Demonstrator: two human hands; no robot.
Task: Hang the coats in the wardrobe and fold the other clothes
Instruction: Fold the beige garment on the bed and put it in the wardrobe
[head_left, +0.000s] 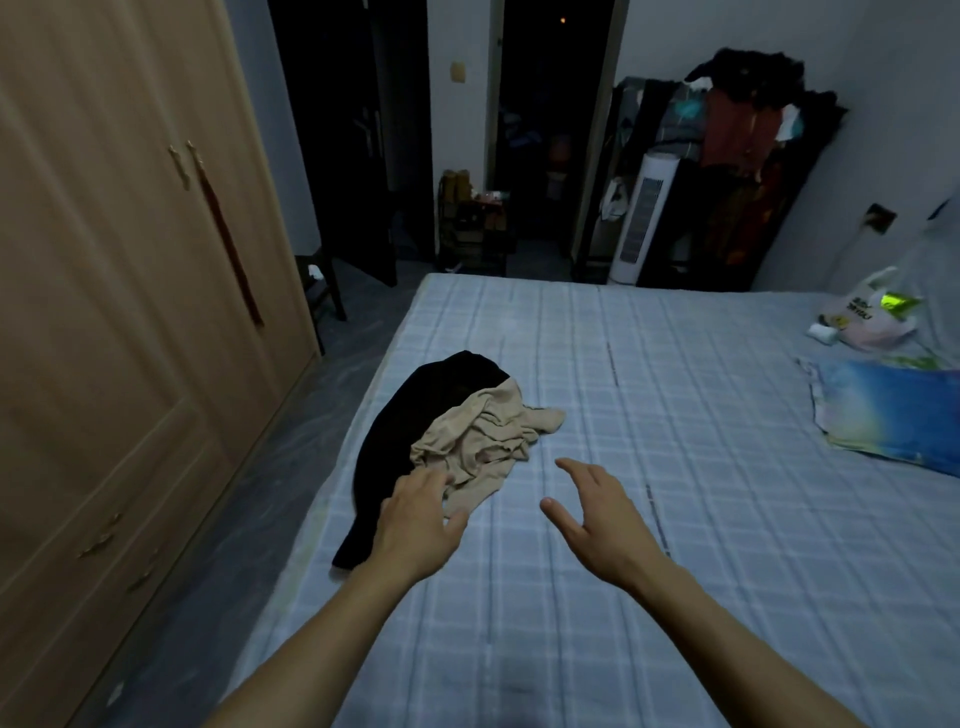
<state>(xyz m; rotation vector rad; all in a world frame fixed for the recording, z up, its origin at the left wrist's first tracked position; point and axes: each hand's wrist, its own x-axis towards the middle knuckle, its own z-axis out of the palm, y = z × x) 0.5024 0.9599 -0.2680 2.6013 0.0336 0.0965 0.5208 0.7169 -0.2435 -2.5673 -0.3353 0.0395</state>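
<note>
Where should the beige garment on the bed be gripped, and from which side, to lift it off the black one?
Probably at the near edge of the beige garment, from the person's side, where the left hand already reaches it. It lies crumpled, partly on the black garment; its right part rests on the bed, so the open right hand could pinch there.

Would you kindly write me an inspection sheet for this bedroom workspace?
Surface: checked bed sheet, mostly bare.
Job's things: black garment with crumpled beige garment partly on it, near the bed's left edge; wardrobe doors closed.
Clutter: plastic bag and blue pillow at right.
Hands: left hand open, over the beige garment's edge; right hand open, holding nothing.
Cables: nothing seen.
Surroundings: tower fan, loaded clothes rack, dark doorways.
</note>
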